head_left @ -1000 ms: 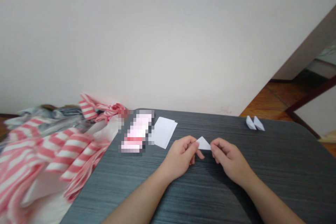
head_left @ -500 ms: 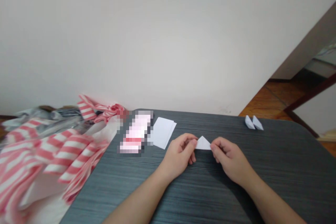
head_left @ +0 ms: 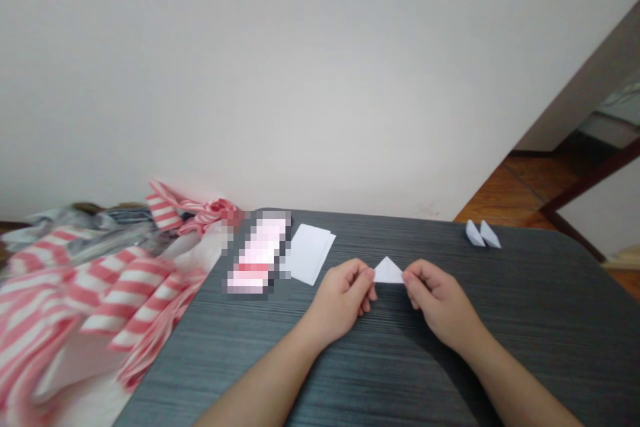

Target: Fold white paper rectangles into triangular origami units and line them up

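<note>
A small folded white paper (head_left: 388, 272), triangular with its point facing away from me, is stretched between both hands just above the dark table. My left hand (head_left: 344, 293) pinches its left corner between thumb and fingers. At the right corner, my right hand (head_left: 436, 297) grips it the same way. The paper's two lower corners are covered by my fingertips. Left of my left hand lies a small stack of white paper sheets (head_left: 311, 253).
The dark wood-grain table (head_left: 240, 360) stands against a pale wall (head_left: 320, 80). Two folded white paper pieces (head_left: 483, 234) rest near its back right edge. A blurred-out phone-like object (head_left: 260, 250) lies at the left, beside a heap of red-and-white striped cloth (head_left: 115, 293).
Both hands have shifted very slightly to the right and away from me with the folded paper. The grip on it stays the same.
</note>
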Demonstrator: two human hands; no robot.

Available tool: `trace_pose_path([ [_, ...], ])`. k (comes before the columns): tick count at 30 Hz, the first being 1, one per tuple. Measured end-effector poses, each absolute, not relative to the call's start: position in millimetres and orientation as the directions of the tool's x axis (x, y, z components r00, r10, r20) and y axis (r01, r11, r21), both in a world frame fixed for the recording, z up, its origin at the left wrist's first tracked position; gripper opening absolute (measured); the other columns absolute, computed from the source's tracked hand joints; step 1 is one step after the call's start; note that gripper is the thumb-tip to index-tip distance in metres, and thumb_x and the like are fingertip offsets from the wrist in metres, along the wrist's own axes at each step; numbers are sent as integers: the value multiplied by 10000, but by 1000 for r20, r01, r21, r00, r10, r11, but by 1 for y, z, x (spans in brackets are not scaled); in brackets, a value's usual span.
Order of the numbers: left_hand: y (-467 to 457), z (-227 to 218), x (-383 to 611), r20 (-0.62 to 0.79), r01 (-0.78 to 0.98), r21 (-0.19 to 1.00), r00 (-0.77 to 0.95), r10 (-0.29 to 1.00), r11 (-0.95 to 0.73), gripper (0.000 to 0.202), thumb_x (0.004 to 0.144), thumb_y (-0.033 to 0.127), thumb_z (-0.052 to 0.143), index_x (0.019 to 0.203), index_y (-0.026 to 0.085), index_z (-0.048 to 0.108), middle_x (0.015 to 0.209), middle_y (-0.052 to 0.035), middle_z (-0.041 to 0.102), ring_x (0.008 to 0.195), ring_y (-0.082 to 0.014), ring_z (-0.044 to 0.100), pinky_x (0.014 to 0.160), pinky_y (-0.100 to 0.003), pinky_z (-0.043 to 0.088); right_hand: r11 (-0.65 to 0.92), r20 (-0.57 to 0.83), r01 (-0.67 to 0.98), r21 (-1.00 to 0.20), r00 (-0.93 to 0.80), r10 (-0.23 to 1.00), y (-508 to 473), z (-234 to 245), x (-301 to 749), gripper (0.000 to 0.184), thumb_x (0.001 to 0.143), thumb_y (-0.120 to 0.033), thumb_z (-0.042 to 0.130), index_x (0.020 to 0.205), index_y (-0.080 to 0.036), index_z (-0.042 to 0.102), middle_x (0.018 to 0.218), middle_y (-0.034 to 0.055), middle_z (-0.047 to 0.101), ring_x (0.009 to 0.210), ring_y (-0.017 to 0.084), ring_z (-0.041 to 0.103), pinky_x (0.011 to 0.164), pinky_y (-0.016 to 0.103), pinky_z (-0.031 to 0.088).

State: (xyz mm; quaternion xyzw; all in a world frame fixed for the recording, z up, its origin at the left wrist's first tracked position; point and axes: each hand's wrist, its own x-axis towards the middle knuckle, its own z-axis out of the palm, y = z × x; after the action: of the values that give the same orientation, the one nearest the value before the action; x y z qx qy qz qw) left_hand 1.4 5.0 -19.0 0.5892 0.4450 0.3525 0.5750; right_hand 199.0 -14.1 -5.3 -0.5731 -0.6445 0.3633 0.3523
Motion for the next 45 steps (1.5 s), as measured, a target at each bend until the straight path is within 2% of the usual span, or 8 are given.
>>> trace_pose_path([
  [7,5,-16,2,-108,99,992,346,932,78,392,945,477,457,720,168,546,542,18,549,460,-95,486,468,-199,373,53,6,427,-903,-112,994,-13,-8,199,305,961,-341,445,695,-207,508,551,-43,484,529,133,478,553,255,378],
  [13,4,-19,3,-99,120,991,347,933,61,364,944,455,471,747,161,557,578,11,558,491,-99,511,490,-207,396,69,19,485,-872,-108,994,-13,-8,200,288,943,-326,467,682,-209,503,540,-43,497,530,138,484,556,256,380],
  [16,3,-19,4,-68,137,990,322,944,25,231,921,392,533,942,170,589,669,8,594,527,-106,540,498,-208,411,67,13,500,-864,-110,994,-12,-7,200,286,932,-324,474,671,-210,499,542,-43,503,531,137,481,551,251,379],
  [20,2,-11,3,62,225,964,326,943,-141,283,889,305,586,1157,215,606,956,-39,629,659,-116,571,556,-221,437,32,-47,501,-865,-144,988,-12,-5,198,288,909,-315,486,641,-210,487,507,-51,495,495,130,459,512,240,355],
  [24,1,0,1,128,305,912,426,895,-275,229,854,282,634,1065,213,687,934,-41,621,774,-151,573,612,-231,434,9,-57,458,-889,-130,990,-12,-1,194,305,927,-343,479,656,-207,505,487,-55,495,476,128,465,514,241,364],
  [31,0,-2,3,60,261,949,400,914,-176,305,837,305,648,1125,202,653,864,-20,648,704,-141,570,609,-230,438,80,16,262,-962,-237,971,-16,0,193,340,978,-448,441,812,-185,579,627,-17,550,579,135,523,580,249,413],
  [35,1,-1,3,55,252,952,415,908,-172,333,844,349,650,1145,210,671,867,-26,663,727,-146,580,612,-229,435,121,58,231,-965,-263,963,-17,-8,190,167,911,-359,587,893,-194,576,731,-8,569,677,148,537,647,260,442],
  [45,2,5,1,-22,170,983,482,876,-69,252,768,270,729,1004,186,700,755,11,651,658,-120,541,610,-216,405,101,48,191,-976,-264,963,-17,-15,189,58,904,-253,589,907,-200,564,782,-7,584,718,148,546,679,261,456],
])
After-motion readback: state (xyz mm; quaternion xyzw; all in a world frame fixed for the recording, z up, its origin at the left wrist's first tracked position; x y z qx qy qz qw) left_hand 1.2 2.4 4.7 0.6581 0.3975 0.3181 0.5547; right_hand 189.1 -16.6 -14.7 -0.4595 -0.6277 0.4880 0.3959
